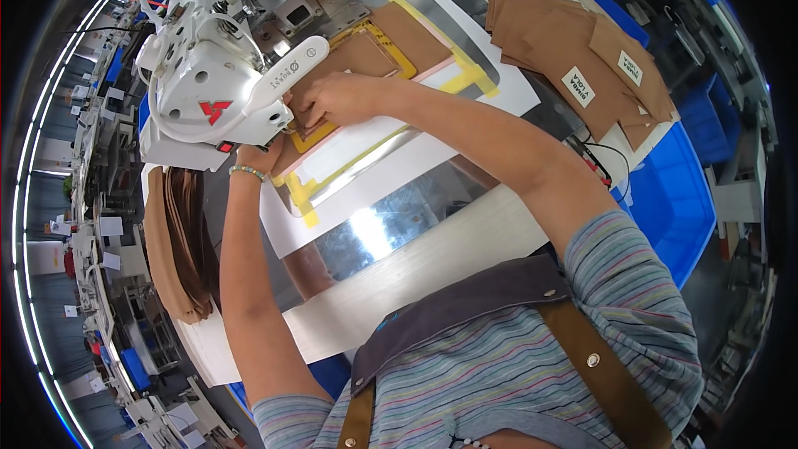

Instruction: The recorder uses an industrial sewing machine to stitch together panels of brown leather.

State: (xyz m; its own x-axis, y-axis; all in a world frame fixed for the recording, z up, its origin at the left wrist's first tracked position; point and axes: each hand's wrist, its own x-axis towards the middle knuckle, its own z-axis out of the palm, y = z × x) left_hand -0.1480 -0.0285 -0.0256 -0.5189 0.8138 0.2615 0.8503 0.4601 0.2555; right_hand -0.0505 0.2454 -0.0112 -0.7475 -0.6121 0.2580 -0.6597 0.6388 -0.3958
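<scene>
A white industrial sewing machine (pixel 208 75) stands over the work at the upper left. Under its head lies a brown fabric panel (pixel 424 37), with a yellow frame (pixel 399 58) on it and yellow tape (pixel 465 79) along the edges of the template. My right hand (pixel 345 98) rests on the work beside the needle area, fingers bent and drawn together; what their tips hold is hidden. My left hand (pixel 264 156), with a beaded bracelet (pixel 248 171) at the wrist, reaches in below the machine head at the panel's left end. The machine covers most of its fingers.
Stacked brown fabric pieces with white labels (pixel 565 50) lie at the right, above a blue bin (pixel 673 199). More folded brown pieces (pixel 179 241) hang at the table's left side. White sheet (pixel 291 233) and shiny metal plate (pixel 378 229) lie in front of the work.
</scene>
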